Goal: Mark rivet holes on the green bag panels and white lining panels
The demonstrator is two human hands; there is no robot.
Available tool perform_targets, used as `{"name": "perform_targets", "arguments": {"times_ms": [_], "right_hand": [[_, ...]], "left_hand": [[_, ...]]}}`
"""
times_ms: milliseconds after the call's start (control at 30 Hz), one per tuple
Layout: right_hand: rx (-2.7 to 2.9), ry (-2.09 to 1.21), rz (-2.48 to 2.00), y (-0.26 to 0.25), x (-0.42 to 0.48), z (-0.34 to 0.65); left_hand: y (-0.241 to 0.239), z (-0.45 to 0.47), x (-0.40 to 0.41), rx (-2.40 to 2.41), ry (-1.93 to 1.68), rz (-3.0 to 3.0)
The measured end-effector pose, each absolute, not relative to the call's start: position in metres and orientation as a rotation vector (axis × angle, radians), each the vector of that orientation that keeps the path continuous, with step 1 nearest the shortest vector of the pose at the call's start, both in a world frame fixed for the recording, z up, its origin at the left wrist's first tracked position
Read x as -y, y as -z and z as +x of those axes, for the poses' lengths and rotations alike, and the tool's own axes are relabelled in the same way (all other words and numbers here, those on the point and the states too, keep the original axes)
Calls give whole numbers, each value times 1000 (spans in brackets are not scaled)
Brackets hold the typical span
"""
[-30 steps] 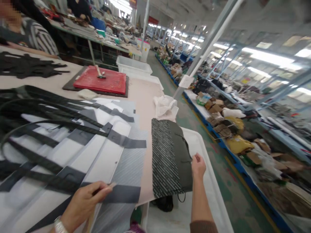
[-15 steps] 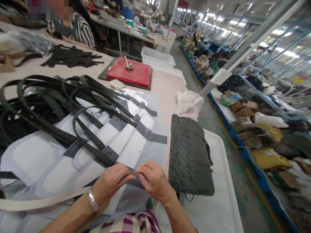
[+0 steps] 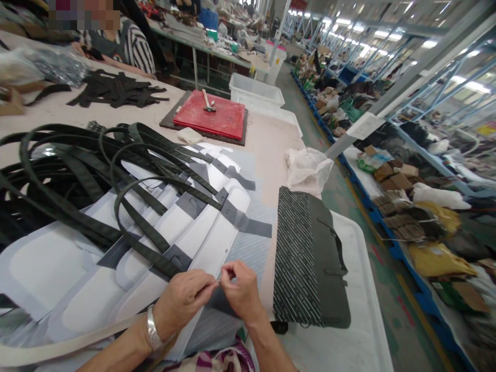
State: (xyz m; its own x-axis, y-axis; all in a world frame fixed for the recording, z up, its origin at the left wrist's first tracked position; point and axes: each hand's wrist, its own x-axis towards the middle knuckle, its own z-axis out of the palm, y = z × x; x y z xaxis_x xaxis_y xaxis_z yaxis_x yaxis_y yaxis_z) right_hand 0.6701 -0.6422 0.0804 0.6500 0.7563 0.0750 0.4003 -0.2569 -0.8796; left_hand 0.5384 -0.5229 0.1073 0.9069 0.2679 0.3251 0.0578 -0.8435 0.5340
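Close together over the near edge of the stacked panels, both my hands are pinched. My left hand, with a silver bracelet at the wrist, holds the end of a thin strip; a yellowish length of it shows under my forearm. Thumb and finger of my right hand meet at the same spot, on something too small to make out. Beneath and left lie overlapping white panels with grey patches and dark green strap handles. Right of my hands, a dark bag piece with a striped half lies flat.
A white bin stands under the bag piece. Crumpled white plastic lies behind it. Farther back are a red board with a hammer, and black strips. A person in striped sleeves sits across the table.
My right thumb and finger have drawn up into a rounder pinch, and the yellowish bit between my hands barely shows now. The view has shifted slightly.
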Motion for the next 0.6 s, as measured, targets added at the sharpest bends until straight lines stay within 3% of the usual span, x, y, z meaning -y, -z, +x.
{"name": "perform_targets", "arguments": {"times_ms": [267, 600], "right_hand": [[423, -754, -1733, -24, 621, 713], [390, -816, -1792, -13, 602, 702]], "left_hand": [[-96, 540, 511, -256, -513, 2745], [-88, 538, 510, -255, -411, 2815]]}}
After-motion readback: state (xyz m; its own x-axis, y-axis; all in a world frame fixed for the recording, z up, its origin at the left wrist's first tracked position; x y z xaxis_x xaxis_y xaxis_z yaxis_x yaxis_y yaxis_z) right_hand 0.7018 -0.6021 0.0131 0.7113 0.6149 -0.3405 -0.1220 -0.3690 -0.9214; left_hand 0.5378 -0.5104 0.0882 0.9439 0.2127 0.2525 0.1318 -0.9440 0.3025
